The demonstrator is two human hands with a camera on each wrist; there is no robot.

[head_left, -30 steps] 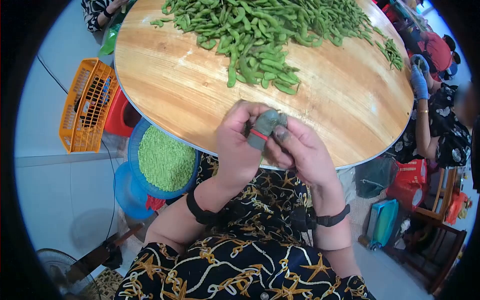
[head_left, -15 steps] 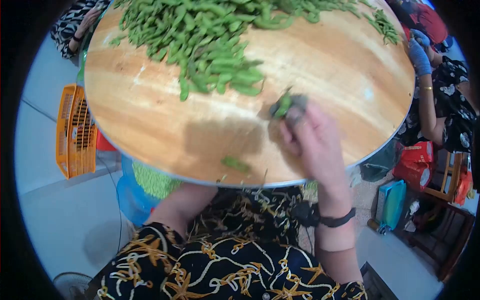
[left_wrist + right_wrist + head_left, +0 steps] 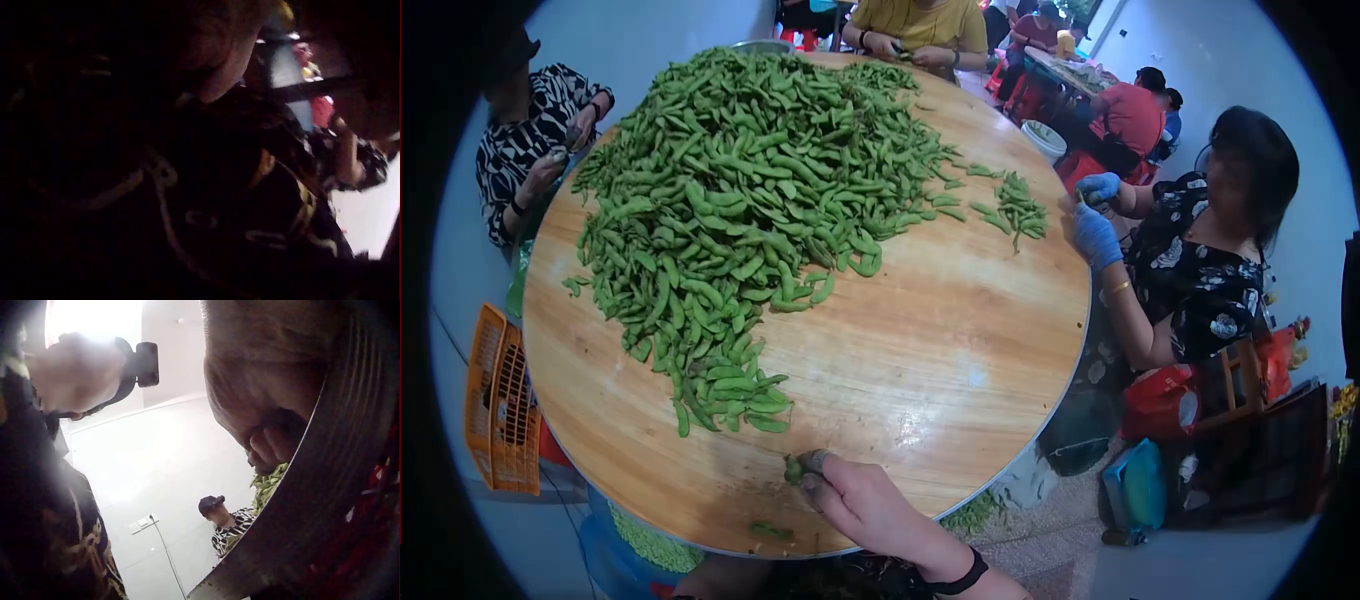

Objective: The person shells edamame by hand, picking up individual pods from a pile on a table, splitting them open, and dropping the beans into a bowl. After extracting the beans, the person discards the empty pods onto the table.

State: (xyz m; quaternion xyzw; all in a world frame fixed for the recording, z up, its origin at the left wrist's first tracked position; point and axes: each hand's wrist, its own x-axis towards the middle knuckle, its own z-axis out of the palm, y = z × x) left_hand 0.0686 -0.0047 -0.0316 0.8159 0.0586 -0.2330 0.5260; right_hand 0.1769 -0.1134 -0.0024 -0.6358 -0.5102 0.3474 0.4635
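Near the table's front edge, the right hand [image 3: 860, 500] pinches a green pod [image 3: 793, 469] between thumb and fingers, whose tips look dark grey. In the right wrist view that hand [image 3: 262, 381] shows curled fingers above the table rim [image 3: 312, 444]. A small green pod [image 3: 771, 530] lies on the wood to its left. Beyond is a large heap of green pods [image 3: 740, 190] on the round table [image 3: 940, 340]. The left hand is hidden below the table edge in the head view; in the left wrist view only a dim part of it [image 3: 228, 59] shows, its fingers unclear.
A blue basin of shelled beans [image 3: 650, 540] stands below the table's left front edge, near an orange crate [image 3: 500, 410]. People sit around the table, one wearing blue gloves [image 3: 1097, 235] at the right. A small pod pile [image 3: 1015, 208] lies near that person.
The left hand has gone from above the table to below its edge. The right hand has parted from it and holds a pod. The head view has tilted up, showing more of the table.
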